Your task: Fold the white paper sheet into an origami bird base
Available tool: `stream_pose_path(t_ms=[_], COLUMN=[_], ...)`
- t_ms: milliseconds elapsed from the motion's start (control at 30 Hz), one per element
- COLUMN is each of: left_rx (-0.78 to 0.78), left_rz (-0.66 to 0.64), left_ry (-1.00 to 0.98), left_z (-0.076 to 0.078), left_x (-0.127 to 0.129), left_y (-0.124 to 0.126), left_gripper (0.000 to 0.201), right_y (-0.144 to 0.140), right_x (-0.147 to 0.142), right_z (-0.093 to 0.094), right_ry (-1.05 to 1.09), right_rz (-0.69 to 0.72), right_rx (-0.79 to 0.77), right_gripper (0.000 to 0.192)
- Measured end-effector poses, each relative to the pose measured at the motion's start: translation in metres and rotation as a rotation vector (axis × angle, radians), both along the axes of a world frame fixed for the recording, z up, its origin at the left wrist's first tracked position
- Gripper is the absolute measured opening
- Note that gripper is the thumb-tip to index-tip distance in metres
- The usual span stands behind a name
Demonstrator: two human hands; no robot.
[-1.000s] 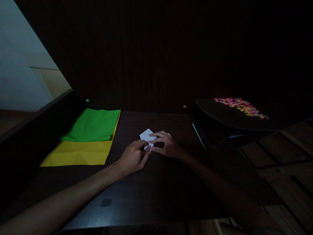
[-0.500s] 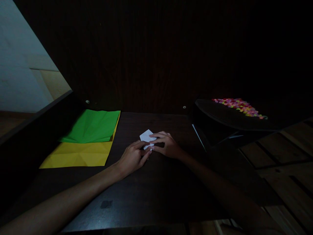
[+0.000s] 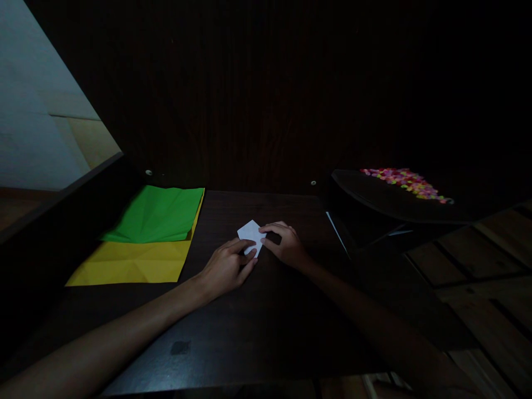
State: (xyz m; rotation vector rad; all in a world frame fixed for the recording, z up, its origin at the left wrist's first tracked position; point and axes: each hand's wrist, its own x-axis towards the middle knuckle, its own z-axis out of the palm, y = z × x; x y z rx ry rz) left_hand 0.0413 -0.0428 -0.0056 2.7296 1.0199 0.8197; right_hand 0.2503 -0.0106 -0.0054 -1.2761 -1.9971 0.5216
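White paper [image 3: 250, 233] lies pinched between left hand [image 3: 226, 268] and right hand [image 3: 286, 246] fingertips.

white paper [image 3: 250, 231] near edge hidden under fingers [image 3: 245, 250].

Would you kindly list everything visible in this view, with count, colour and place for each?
small folded paper: one, white, middle of the desk, under the fingertips of both hands
green sheet: one, green, creased, far left of the desk, lying on the yellow sheet
yellow sheet: one, yellow, left of the desk, showing below and along the right edge of the green sheet
desk: one, dark brown wood, fills the middle of the view
dark tray: one, black, raised at the right
small bright pieces: many, pink, yellow and green, heaped on the dark tray
floor: wooden planks, lower right
left hand: one, fingers on the paper's near left side
right hand: one, fingers on the paper's right edge
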Motion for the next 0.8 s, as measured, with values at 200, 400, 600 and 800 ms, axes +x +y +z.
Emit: stream_pose_path(t_ms=[200,400,600,800], left_rx=[-0.061,-0.097,-0.069,-0.045], left_rz=[-0.032,-0.068,-0.09,-0.094], left_ry=[0.038,0.04,0.074,0.072], left_z=[0.007,0.012,0.01,0.01], left_x=[-0.004,-0.006,-0.01,-0.01], left_y=[0.001,0.0,0.0,-0.002], left_gripper=[0.027,0.028,0.037,0.04], right_y=[0.007,0.011,0.011,0.003], right_x=[0.003,0.006,0.009,0.006], right_z=[-0.001,-0.007,-0.006,-0.002], right_ry=[-0.052,-0.051,-0.054,-0.146], right_rz=[-0.094,-0.076,-0.024,-0.019], right_rx=[0.015,0.033,0.072,0.11], right_gripper=[0.013,0.014,0.022,0.01])
